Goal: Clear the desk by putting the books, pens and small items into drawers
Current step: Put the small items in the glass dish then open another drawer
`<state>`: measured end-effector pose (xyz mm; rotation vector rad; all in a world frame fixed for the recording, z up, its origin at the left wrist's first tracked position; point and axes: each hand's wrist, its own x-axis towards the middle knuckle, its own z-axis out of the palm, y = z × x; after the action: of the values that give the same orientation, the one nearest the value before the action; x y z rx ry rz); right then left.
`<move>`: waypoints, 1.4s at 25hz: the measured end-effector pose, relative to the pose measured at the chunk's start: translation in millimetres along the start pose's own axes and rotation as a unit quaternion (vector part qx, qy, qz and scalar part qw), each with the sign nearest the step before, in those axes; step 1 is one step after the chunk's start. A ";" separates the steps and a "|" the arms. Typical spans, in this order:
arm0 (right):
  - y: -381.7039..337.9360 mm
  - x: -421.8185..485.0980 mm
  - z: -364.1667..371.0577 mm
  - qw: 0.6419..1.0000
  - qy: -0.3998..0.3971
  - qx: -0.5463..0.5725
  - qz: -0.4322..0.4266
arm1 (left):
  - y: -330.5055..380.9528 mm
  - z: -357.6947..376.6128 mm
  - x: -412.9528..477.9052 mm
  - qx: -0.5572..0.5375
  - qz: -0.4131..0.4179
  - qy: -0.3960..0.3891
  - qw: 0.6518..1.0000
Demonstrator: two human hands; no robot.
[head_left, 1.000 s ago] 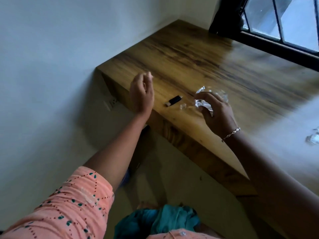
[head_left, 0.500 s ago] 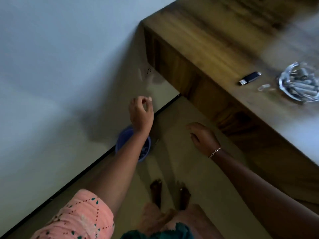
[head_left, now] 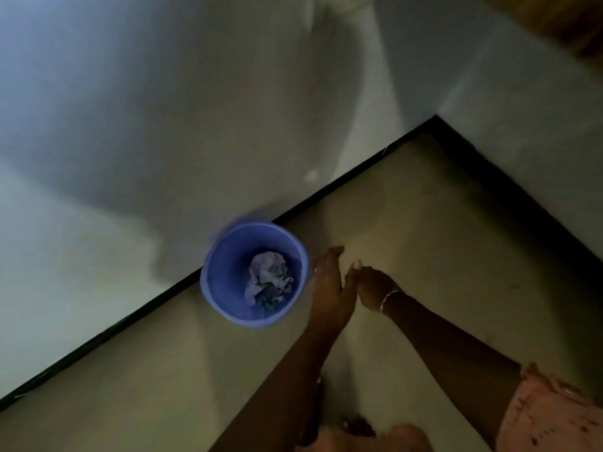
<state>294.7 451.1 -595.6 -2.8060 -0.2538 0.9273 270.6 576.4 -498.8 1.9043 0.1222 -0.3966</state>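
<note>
I look down at the floor, and none of the desk's small items are in view. My left hand [head_left: 329,282] is held flat with fingers stretched out, just right of a blue bin [head_left: 228,308]. Nothing shows in it. My right hand [head_left: 372,285], with a bracelet on the wrist, has its fingers curled and presses against the left palm. I see nothing held in it. Only a blurred wooden corner of the desk [head_left: 574,24] shows at the top right.
The round blue bin stands on the floor against the white wall [head_left: 163,109], with crumpled paper [head_left: 266,277] inside. A black skirting strip [head_left: 98,334] runs along the wall's foot. My feet are dimly visible at the bottom edge.
My view has swung down from the desk to the floor and bin. Both hands dropped beside the bin and came together; the right hand no longer holds the clear wrapper, which stayed on the desk.
</note>
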 end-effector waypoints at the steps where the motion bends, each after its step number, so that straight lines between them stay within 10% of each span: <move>1: 2.3 26.0 20.5 1.000 -0.008 -0.004 0.001 | -19.4 1.7 7.1 -0.005 0.000 0.014 1.000; 9: 22.6 187.1 134.5 0.987 -0.013 -0.110 -0.116 | -95.5 -18.8 51.7 -0.055 0.044 0.220 0.973; 15: 43.2 230.0 184.7 0.972 0.011 -0.121 -0.200 | -102.4 -9.8 71.1 -0.014 0.063 0.143 0.988; 19: 47.0 214.8 183.9 0.996 0.046 -0.062 -0.053 | -106.3 -1.5 78.2 0.059 0.080 0.114 0.989; 24: 32.9 135.5 108.8 0.989 0.099 0.074 0.079 | -89.5 2.1 54.9 0.062 0.069 0.139 0.986; 35: -125.6 -105.7 -196.6 0.923 0.330 0.195 -0.026 | 165.1 -98.8 -68.4 -0.047 0.081 0.242 0.966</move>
<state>316.1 528.2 -352.3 -2.5297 -0.0354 -0.0243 272.7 614.9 -298.3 1.8678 0.2998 0.1904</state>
